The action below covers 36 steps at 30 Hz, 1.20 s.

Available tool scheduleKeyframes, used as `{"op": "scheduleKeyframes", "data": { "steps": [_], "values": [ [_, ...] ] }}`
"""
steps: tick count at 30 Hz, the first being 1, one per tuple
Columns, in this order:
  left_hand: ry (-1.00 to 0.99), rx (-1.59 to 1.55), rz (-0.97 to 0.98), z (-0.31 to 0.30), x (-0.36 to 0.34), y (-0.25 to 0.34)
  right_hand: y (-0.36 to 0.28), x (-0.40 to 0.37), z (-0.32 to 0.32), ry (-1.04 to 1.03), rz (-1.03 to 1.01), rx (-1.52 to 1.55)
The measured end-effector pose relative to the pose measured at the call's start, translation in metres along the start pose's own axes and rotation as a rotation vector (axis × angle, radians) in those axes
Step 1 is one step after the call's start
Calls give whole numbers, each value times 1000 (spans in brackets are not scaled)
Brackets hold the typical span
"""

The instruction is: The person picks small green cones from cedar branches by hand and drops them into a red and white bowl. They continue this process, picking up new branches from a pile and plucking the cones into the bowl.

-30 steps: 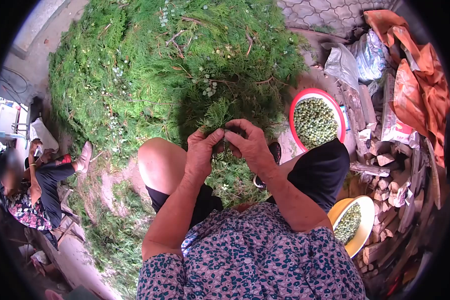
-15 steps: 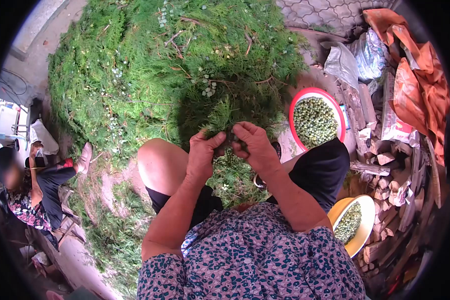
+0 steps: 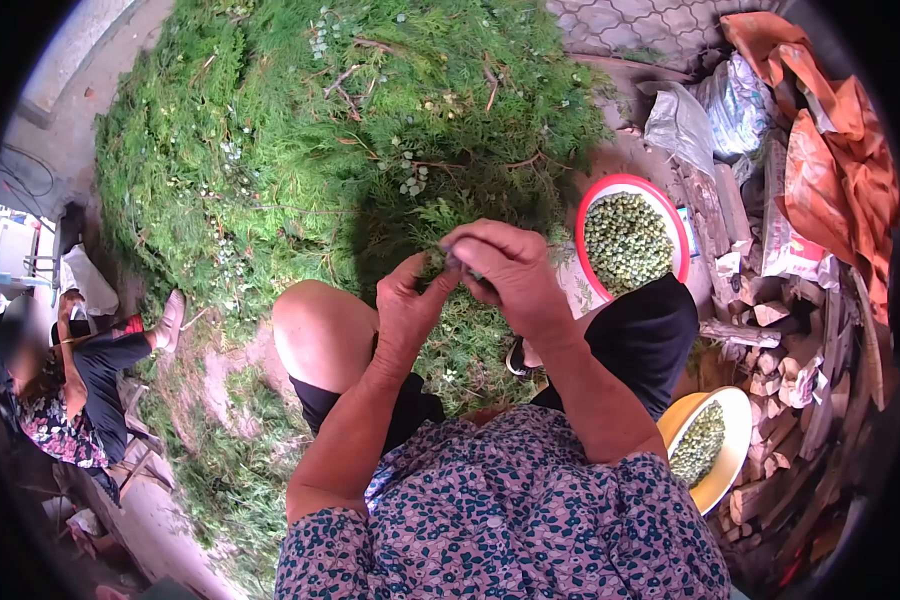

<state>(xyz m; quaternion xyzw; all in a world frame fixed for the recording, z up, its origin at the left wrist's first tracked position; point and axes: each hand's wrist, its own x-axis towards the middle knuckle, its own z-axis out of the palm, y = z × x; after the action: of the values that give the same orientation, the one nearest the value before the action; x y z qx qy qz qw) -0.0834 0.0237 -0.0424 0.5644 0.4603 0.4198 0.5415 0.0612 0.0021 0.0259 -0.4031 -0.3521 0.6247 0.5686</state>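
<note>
My left hand [image 3: 410, 300] is closed in a pinch, with a small green conifer sprig [image 3: 435, 262] at its fingertips. Over those fingertips, my right hand [image 3: 513, 272] is closed too, its thumb and fingers meeting the left ones. What the right fingers grip is hidden. Just beyond both hands rises a big heap of green conifer branches [image 3: 270, 130], dotted with pale bluish-green cones [image 3: 413, 180]. More loose greenery [image 3: 460, 350] lies between my knees. On my right stands a white basin with a red rim [image 3: 583, 240], holding many small green cones [image 3: 625, 240].
A yellow basin [image 3: 738, 440] with more green cones sits by my right hip. Stacked firewood [image 3: 760, 410], plastic sacks [image 3: 735, 105] and an orange tarp [image 3: 835, 190] line the right side. Another person [image 3: 95, 380] is seated at the left.
My right hand has moved up and slightly left, over the left fingertips. The sprig that stood up between my hands now shows much less.
</note>
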Motion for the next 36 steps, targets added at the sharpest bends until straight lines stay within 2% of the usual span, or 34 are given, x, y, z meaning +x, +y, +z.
{"op": "scheduleKeyframes", "data": {
  "steps": [2, 3, 5, 7, 9, 14, 19, 22, 24, 25, 27, 29, 31, 33, 34, 36],
  "values": [
    [4, 77, 31, -1, 0, -2, 9, 9, 3, 20, -169, -413],
    [-26, 77, 63, -3, 0, 0, 21, 13, -1, 82, -279, -525],
    [-53, 76, 100, -4, 0, 11, 28, 13, -10, 136, -245, -572],
    [-34, -180, -179, -5, -4, 24, 31, 11, -15, 188, -206, -620],
    [-34, -219, -187, -5, -3, 21, 33, 7, -19, 118, -111, -648],
    [-15, -230, -150, -3, -2, 7, 38, 8, -19, 104, -214, -603],
    [-62, 14, 24, -2, -3, 2, 38, 9, -20, 85, -232, -633],
    [-91, -23, -70, -4, -6, 10, 40, 9, -21, 88, -242, -678],
    [-113, -12, -67, -6, -6, 12, 26, 3, -16, 95, 80, -399],
    [-135, -2, -64, -7, -6, 12, 26, 3, -18, 96, 80, -399],
    [-124, -14, -37, -4, -6, 13, 25, 3, -25, 143, 310, 32],
    [-112, -27, -9, -3, -5, 10, 22, 1, -34, 140, 285, 146],
    [-101, 63, 106, -3, -4, 3, 17, 0, -33, 135, 262, 257],
    [-105, 87, 107, -3, -4, 0, 4, -5, -27, 138, 192, 361],
    [-108, 111, 112, -2, -4, -1, 4, -6, -27, 141, 191, 361],
    [-124, 144, 100, -2, -4, 1, 5, -5, -26, 10, 61, -213]
  ]
}}
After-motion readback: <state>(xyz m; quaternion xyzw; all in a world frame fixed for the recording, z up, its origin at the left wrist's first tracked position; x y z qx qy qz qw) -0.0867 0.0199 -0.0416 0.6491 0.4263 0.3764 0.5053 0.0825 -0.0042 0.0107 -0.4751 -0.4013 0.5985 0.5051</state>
